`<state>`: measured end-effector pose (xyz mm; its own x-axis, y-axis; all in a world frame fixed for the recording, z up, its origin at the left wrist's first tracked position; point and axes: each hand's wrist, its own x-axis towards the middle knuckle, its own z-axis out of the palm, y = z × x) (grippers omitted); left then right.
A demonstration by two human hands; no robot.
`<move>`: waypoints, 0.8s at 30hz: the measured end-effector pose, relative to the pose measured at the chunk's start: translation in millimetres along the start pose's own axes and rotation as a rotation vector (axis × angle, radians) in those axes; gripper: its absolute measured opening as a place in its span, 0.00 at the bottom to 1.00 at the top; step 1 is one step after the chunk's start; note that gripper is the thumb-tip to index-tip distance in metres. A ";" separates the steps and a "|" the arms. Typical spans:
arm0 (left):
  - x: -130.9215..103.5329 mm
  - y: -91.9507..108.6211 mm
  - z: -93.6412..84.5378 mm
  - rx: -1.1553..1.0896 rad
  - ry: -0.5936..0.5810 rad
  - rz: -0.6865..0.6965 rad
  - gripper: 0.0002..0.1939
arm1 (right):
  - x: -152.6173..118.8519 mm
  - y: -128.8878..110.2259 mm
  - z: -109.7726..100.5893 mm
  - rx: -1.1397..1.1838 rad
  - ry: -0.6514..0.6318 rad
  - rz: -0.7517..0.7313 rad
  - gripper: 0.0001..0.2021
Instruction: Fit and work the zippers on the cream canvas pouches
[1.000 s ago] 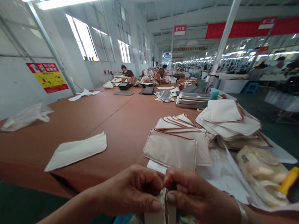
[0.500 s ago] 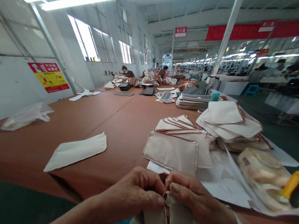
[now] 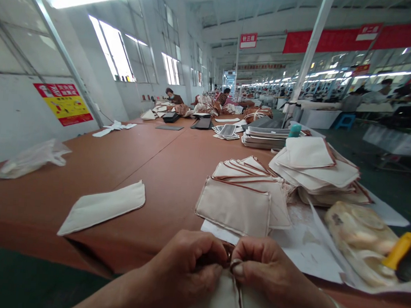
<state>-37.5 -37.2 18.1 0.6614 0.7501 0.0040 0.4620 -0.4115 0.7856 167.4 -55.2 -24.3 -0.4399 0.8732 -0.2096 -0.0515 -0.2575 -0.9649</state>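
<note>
At the bottom centre, my left hand [image 3: 193, 269] and my right hand [image 3: 266, 271] meet with bent fingers. Both pinch the brown-edged top of a cream fabric piece [image 3: 219, 299], which hangs below them at the table's near edge. Part of its edge is hidden behind the fingers. Just beyond my hands lies a fan of cream pieces with brown edging [image 3: 235, 204]. A single cream panel [image 3: 105, 207] rests to the left on the brown table [image 3: 169, 170].
At the right are a taller stack of cream pieces [image 3: 310, 153], white paper [image 3: 314, 258], a cloudy plastic container [image 3: 357, 237] and a yellow handle [image 3: 397, 251]. A plastic bag [image 3: 34, 160] lies far left. Dark panels [image 3: 265, 138] are stacked farther back; a person [image 3: 174, 96] sits beyond.
My right thumb has bent down onto the fabric edge, and the fingers of both hands have shifted their pinch. The held piece has moved slightly, and the view has shifted a little.
</note>
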 end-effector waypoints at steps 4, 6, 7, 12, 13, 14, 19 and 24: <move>-1.8 -2.6 4.7 0.285 0.148 0.280 0.10 | -1.6 -4.0 3.2 0.112 0.008 0.043 0.09; -2.1 -2.3 7.4 0.469 0.162 0.368 0.10 | -2.5 -3.5 4.9 0.179 -0.001 0.056 0.10; -2.4 -2.6 9.0 0.549 0.162 0.386 0.10 | -2.8 -2.3 5.4 0.206 -0.004 0.063 0.11; -4.4 -7.6 20.7 0.691 0.173 0.346 0.09 | -2.0 7.8 4.2 0.202 0.008 0.043 0.12; -4.7 -7.9 22.8 0.701 0.177 0.339 0.09 | -1.6 9.4 3.8 0.181 0.006 0.031 0.11; -4.8 -7.6 24.2 0.710 0.182 0.328 0.09 | -1.4 10.3 3.7 0.156 0.001 0.017 0.11; 0.6 -0.3 16.5 0.411 0.118 0.148 0.06 | -3.0 9.5 8.0 -0.203 0.013 -0.068 0.04; 8.4 -5.0 9.8 -0.300 -0.087 -0.188 0.02 | -4.1 9.4 6.2 -0.398 0.090 -0.106 0.04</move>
<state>-28.5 -33.9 8.2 0.6353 0.7459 -0.2003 0.3950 -0.0910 0.9142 163.2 -63.8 -31.6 -0.3701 0.9234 -0.1014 0.2657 0.0006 -0.9641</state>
